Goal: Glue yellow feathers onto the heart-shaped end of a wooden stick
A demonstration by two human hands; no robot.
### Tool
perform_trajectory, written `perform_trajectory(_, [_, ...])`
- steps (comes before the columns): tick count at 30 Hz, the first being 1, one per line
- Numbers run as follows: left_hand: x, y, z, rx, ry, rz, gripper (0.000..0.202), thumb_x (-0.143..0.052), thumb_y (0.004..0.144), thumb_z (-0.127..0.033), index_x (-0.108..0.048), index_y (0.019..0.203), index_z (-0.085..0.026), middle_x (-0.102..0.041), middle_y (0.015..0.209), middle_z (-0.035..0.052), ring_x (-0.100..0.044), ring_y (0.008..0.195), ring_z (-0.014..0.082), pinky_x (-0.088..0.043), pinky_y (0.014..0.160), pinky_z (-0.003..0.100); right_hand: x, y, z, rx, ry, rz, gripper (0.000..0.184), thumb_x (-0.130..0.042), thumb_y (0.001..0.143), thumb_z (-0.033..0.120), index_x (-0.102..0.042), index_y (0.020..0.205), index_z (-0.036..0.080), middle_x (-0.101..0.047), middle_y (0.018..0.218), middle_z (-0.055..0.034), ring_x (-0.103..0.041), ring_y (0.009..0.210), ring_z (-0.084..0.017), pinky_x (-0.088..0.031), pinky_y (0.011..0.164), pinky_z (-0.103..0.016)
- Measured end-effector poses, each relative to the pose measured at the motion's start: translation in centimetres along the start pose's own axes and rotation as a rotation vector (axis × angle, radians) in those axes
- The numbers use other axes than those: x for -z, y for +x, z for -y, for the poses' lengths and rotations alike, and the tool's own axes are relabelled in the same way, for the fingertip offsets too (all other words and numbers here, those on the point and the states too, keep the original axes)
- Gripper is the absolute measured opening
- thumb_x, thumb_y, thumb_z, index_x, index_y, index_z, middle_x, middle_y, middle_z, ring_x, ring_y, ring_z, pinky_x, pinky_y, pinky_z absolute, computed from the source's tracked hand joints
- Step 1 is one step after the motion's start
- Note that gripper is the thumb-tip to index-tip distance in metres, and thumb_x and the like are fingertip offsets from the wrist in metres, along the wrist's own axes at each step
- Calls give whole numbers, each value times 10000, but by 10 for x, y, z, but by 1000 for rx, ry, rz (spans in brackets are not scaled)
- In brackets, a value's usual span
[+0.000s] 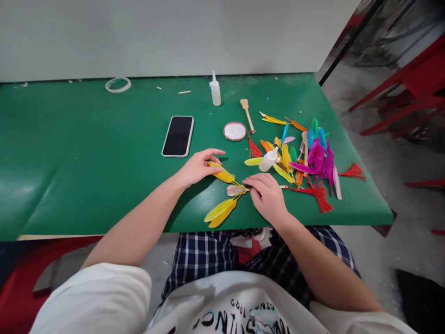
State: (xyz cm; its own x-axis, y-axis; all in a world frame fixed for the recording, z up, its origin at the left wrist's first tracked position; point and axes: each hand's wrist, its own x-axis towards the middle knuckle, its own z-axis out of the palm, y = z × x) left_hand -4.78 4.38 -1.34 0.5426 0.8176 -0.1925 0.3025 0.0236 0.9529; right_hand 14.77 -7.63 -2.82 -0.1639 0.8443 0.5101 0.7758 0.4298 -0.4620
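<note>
My left hand (200, 168) pinches a yellow feather (224, 175) between thumb and fingers, its index finger stretched out. The feather's quill runs to a small wooden fan-shaped piece (235, 190) lying flat on the table. More yellow feathers (220, 212) fan out from the near side of that piece. My right hand (268, 197) is closed over the piece's wooden handle, fingertips at the neck by the quills. The handle's end shows right of the hand, with a red tassel (321, 197) beyond it. How firmly the right fingers grip is hidden.
Close by are a white glue bottle (269, 160) and a pile of coloured feathers (318, 155). Farther back stand a second glue bottle (215, 93), a round red-rimmed disc (235, 131) and a tasselled wooden stick (247, 113). A phone (178, 136) and tape roll (118, 85) lie leftward.
</note>
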Motion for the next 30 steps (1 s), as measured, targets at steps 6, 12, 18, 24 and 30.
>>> perform_trajectory(6, [0,0,0,-1,1,4,505,-682,643,-210,-537,1124,-158,-581,833,21,-549,641,86,-487,663,265,-2,-4,-2,24,-94,59,235,-462,806,102,-676,874,171,-666,864,-48,-553,800,-171,-440,739,-337])
perform_trajectory(12, [0,1,2,-8,5,9,496,-677,647,-210,-540,1121,-160,-584,848,26,-560,663,97,-492,680,278,-4,-2,3,65,-161,61,223,-465,814,108,-679,840,166,-673,808,-38,-560,765,-159,-425,710,-314])
perform_trajectory(18, [1,1,3,-12,8,11,482,-676,651,-208,-546,1114,-158,-588,845,26,-561,667,95,-493,695,280,-4,1,2,68,-160,64,225,-459,819,110,-676,791,162,-666,789,-40,-552,753,-157,-416,693,-309])
perform_trajectory(24, [1,0,0,4,10,1,486,-682,640,-203,-550,1104,-149,-591,844,28,-561,657,94,-495,687,282,-6,1,1,55,-161,96,225,-462,810,92,-674,777,159,-652,789,-48,-521,754,-164,-410,669,-306])
perform_trajectory(30, [1,1,2,6,7,9,492,-684,641,-213,-547,1109,-151,-592,854,30,-565,658,99,-501,682,288,-7,1,1,41,-170,105,218,-467,808,86,-669,766,154,-647,791,-51,-522,776,-168,-407,681,-305])
